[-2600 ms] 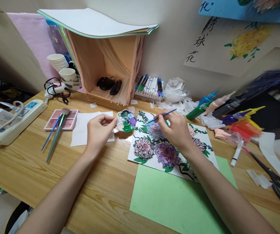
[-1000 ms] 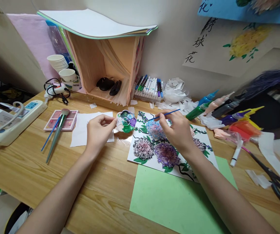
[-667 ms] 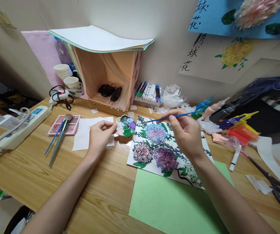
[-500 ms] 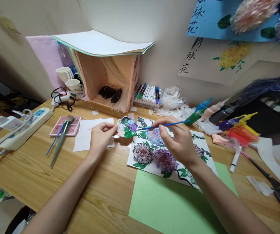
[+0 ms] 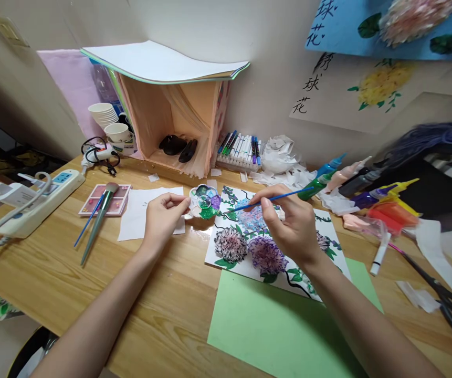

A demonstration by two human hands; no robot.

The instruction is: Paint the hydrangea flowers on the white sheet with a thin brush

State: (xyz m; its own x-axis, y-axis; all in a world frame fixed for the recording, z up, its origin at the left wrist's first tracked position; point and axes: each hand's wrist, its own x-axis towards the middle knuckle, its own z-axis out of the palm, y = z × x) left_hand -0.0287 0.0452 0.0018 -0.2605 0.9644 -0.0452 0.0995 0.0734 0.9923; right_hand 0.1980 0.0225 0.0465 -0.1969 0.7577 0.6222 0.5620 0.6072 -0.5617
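Both sets of fingers are closed, left hand pinching the palette, right hand a blue paintbrush.

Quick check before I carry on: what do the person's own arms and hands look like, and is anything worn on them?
The left hand and right hand are ungloved, with no rings visible. The left forearm and right forearm look slender and are bare down to the picture's lower edge: no sleeve, watch, bracelet or clear marking shows.

Bare forearms — slim, tapering to narrow wrists — and slender fingers.
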